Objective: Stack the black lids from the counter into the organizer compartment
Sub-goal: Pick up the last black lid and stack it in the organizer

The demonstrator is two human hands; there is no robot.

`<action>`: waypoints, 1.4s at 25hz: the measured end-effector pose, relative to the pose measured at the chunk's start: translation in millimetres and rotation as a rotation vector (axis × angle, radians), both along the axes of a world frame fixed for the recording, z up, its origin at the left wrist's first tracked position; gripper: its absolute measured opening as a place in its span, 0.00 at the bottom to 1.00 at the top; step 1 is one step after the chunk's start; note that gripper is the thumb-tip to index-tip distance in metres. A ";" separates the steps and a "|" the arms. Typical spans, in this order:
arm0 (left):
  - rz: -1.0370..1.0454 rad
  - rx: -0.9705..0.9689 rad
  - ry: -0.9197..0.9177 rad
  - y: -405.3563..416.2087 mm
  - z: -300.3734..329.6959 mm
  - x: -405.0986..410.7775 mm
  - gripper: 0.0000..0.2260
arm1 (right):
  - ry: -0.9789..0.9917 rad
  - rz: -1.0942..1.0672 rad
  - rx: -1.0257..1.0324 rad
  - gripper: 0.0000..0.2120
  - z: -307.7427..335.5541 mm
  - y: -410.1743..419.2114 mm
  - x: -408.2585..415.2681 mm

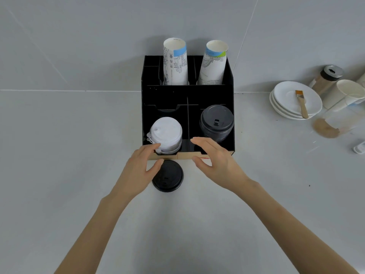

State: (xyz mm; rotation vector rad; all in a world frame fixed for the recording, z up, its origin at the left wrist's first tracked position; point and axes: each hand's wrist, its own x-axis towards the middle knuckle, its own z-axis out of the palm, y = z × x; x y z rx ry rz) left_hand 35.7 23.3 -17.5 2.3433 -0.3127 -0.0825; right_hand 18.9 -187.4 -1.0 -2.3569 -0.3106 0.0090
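Observation:
One black lid (167, 177) lies flat on the grey counter just in front of the black organizer (187, 91). A stack of black lids (216, 122) fills the organizer's front right compartment, and a stack of white lids (166, 135) fills the front left one. My left hand (141, 168) hovers at the lid's left edge, fingers apart, thumb over its rim, holding nothing. My right hand (214, 161) floats open in front of the right compartment, fingers curved, empty.
Two stacks of printed paper cups (175, 62) stand in the organizer's back slots. To the right sit stacked white saucers (296, 101) with a small brush (302, 103), a shaker jar (325, 80), paper cups (343, 93) and a brown spill (325, 128).

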 end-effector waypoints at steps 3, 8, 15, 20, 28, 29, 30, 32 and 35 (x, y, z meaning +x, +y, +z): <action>0.025 -0.006 0.035 15.2 -11.5 -11.0 0.17 | 0.060 0.019 -0.008 0.19 -12.0 11.4 -7.3; 0.058 0.011 0.139 27.7 -33.8 -19.2 0.19 | 0.158 0.033 -0.032 0.20 -34.3 25.7 -11.6; 0.005 0.073 0.243 30.2 -54.4 -13.7 0.24 | 0.295 0.049 -0.065 0.25 -60.0 37.0 -10.2; -0.039 0.138 0.259 24.7 -60.1 -13.5 0.28 | 0.338 0.070 -0.073 0.26 -68.7 42.0 -10.0; -0.054 0.146 0.245 18.7 -60.9 -15.4 0.27 | 0.302 0.021 -0.054 0.23 -69.5 43.3 -13.6; -0.056 0.138 0.248 18.5 -60.4 -16.0 0.27 | 0.300 0.022 -0.044 0.23 -68.6 42.6 -14.6; -0.057 0.126 0.253 18.5 -59.7 -16.6 0.27 | 0.298 0.021 -0.032 0.23 -67.4 41.9 -15.5; -0.059 0.094 0.254 17.9 -57.4 -17.5 0.27 | 0.286 0.018 -0.007 0.22 -64.4 39.5 -16.8; -0.053 0.039 0.239 15.2 -53.0 -19.5 0.26 | 0.273 0.012 0.024 0.22 -56.5 34.6 -18.9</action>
